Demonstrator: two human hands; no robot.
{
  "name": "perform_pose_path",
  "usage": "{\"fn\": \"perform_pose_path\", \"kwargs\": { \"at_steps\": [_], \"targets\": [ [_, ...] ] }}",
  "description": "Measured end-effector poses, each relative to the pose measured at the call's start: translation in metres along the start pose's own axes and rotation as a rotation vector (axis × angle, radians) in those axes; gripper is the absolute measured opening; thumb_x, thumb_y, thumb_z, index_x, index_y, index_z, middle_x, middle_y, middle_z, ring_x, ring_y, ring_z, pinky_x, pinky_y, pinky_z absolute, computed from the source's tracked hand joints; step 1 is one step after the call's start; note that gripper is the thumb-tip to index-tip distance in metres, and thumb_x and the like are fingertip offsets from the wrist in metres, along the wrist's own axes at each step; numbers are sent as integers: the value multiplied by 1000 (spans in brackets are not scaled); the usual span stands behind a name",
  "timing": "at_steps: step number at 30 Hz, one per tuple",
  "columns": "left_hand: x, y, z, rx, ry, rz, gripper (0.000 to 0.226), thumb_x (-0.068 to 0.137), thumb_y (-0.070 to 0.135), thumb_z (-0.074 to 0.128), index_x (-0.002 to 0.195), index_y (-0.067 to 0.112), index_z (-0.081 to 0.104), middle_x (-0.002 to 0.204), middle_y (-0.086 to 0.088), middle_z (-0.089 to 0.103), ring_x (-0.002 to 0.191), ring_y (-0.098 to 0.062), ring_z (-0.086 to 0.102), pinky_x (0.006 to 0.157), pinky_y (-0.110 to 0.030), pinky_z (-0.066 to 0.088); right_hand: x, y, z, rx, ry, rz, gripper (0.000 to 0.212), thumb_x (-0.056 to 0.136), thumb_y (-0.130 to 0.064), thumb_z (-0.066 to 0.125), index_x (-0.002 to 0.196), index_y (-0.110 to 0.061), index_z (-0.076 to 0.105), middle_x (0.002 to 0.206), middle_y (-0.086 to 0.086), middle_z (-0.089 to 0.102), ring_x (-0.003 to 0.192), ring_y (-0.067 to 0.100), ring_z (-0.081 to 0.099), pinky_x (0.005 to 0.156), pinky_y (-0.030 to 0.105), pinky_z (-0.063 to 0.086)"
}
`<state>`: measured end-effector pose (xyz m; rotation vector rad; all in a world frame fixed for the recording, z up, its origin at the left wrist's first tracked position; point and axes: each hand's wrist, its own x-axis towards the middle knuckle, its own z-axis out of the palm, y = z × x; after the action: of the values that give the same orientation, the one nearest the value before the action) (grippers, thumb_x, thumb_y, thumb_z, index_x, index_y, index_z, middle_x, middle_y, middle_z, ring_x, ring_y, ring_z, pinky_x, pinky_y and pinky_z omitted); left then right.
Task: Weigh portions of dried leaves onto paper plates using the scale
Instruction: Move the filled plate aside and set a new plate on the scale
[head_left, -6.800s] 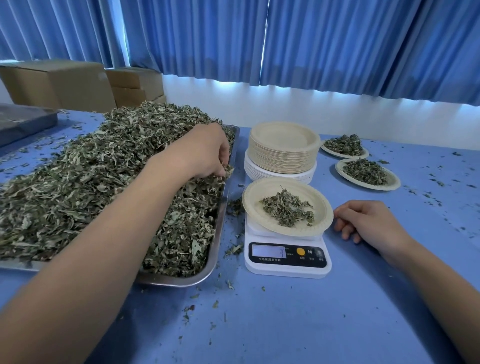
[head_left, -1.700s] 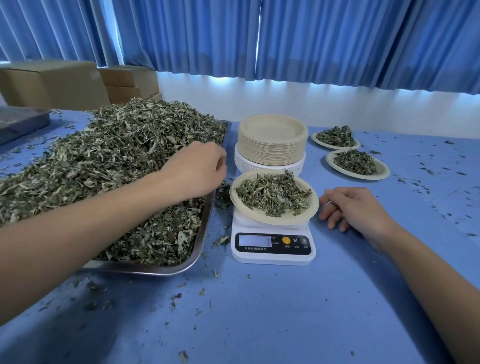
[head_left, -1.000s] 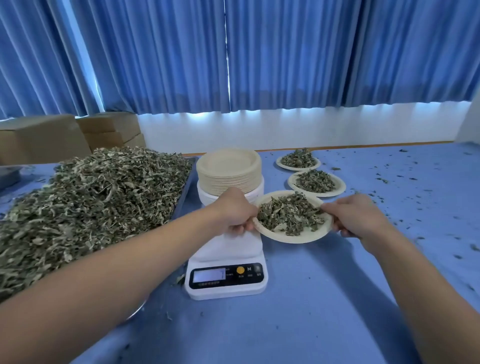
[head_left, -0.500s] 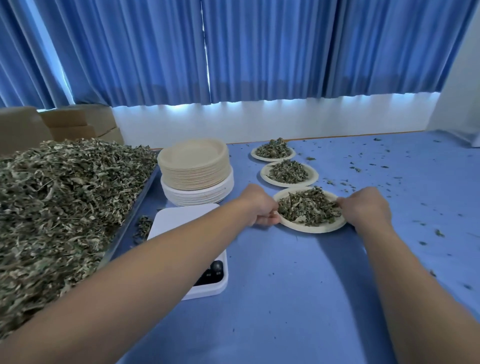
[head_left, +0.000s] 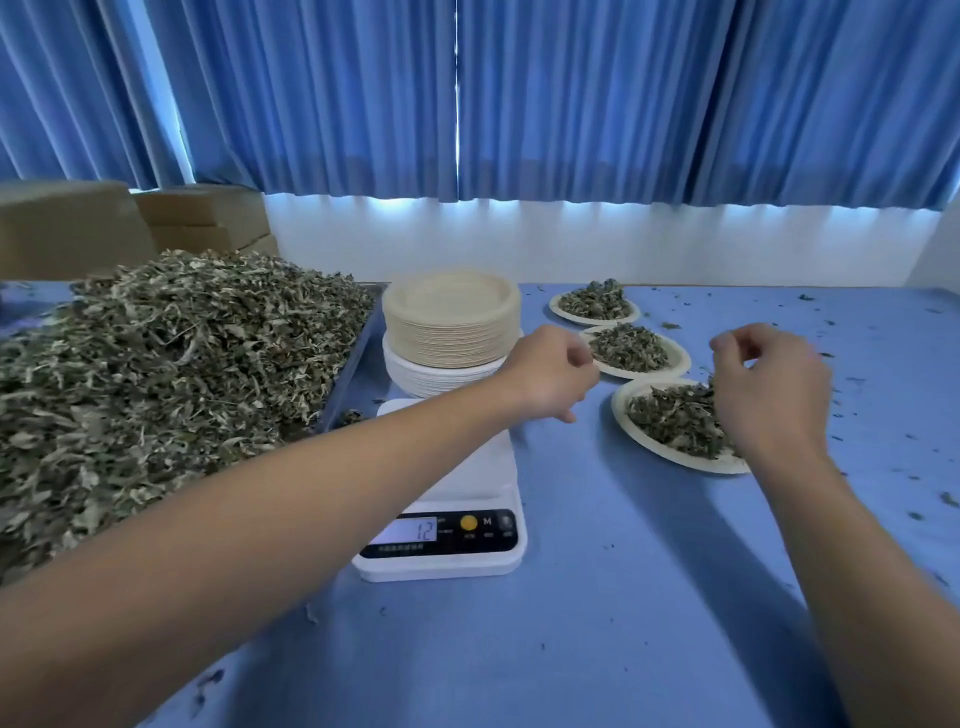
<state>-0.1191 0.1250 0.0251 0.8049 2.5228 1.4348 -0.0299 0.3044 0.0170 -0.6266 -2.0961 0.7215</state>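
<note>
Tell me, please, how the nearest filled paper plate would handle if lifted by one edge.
The nearest plate looks thin and shallow, so it would probably flex. Its leaf heap looks loose and dry: likely light, and bits may spill over the low rim.

Curtains (head_left: 571, 104): blue, pleated, drawn across the full width. Wall (head_left: 571, 249): white, below the curtains, daylight glowing under the hem. Table (head_left: 623, 649): blue covering. Boxes (head_left: 67, 228): cardboard, far left.
</note>
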Motion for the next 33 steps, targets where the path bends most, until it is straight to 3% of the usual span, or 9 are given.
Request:
{"fn": "perform_pose_path", "kwargs": {
  "at_steps": [3, 6, 9, 12, 16, 18, 22, 29, 33],
  "targets": [
    [-13, 1, -39, 148, 89, 173, 12, 88, 14, 60, 91, 13, 72, 80, 1, 70, 76, -18, 67, 58, -29, 58, -23, -52, 21, 166, -157, -237, 19, 97, -22, 60, 85, -14, 73, 71, 0, 66, 72, 26, 59, 64, 33, 36],
    [-22, -2, -77, 318, 116, 307, 13, 84, 8, 59, 81, 10, 72, 75, -5, 70, 68, -15, 58, 70, -34, 50, -41, -98, 42, 155, -258, -517, 12, 95, -13, 65, 88, -14, 75, 78, 1, 62, 68, 19, 53, 64, 25, 27],
    [-23, -11, -111, 544, 146, 378, 12, 78, 6, 59, 83, 7, 70, 77, -6, 68, 75, -20, 61, 74, -37, 47, -37, -132, 58, 108, -335, -696, 11, 94, -11, 65, 92, -12, 76, 83, 6, 61, 71, 21, 57, 68, 27, 33],
    [-18, -25, -142, 696, 163, 385, 18, 84, 14, 61, 99, 14, 73, 97, -4, 68, 89, -19, 61, 82, -35, 47, -25, -152, 74, 32, -421, -803, 15, 97, -16, 63, 102, -14, 77, 93, 8, 63, 76, 25, 59, 80, 38, 46],
    [-9, -45, -170, 778, 141, 352, 24, 91, 24, 61, 112, 23, 71, 114, 3, 62, 94, -10, 52, 91, -35, 46, -4, -161, 90, -92, -502, -895, 20, 99, -28, 62, 110, -19, 77, 108, 3, 58, 78, 20, 52, 80, 40, 49],
    [-6, -51, -177, 804, 110, 348, 21, 93, 29, 62, 111, 24, 72, 115, 4, 61, 97, -11, 54, 92, -35, 46, 4, -161, 96, -195, -531, -940, 22, 98, -35, 62, 110, -24, 76, 111, -2, 56, 79, 17, 49, 73, 37, 45],
    [-3, -57, -183, 805, 80, 378, 18, 94, 30, 63, 106, 24, 75, 111, 3, 63, 97, -13, 56, 90, -35, 46, 10, -157, 103, -262, -539, -1013, 21, 98, -38, 62, 109, -30, 77, 108, -10, 56, 73, 10, 43, 63, 30, 28],
    [2, -62, -181, 746, 63, 449, 16, 92, 31, 65, 100, 24, 76, 103, 5, 65, 93, -13, 59, 88, -39, 48, 14, -156, 104, -276, -529, -1053, 22, 99, -38, 60, 107, -30, 79, 106, -10, 58, 77, 14, 47, 63, 31, 31],
    [5, -64, -180, 726, 69, 473, 14, 90, 29, 67, 100, 25, 76, 103, 8, 66, 94, -11, 59, 89, -37, 48, 17, -157, 107, -304, -542, -1064, 23, 99, -40, 59, 108, -32, 78, 107, -12, 56, 76, 14, 46, 60, 29, 25]
  ]
}}
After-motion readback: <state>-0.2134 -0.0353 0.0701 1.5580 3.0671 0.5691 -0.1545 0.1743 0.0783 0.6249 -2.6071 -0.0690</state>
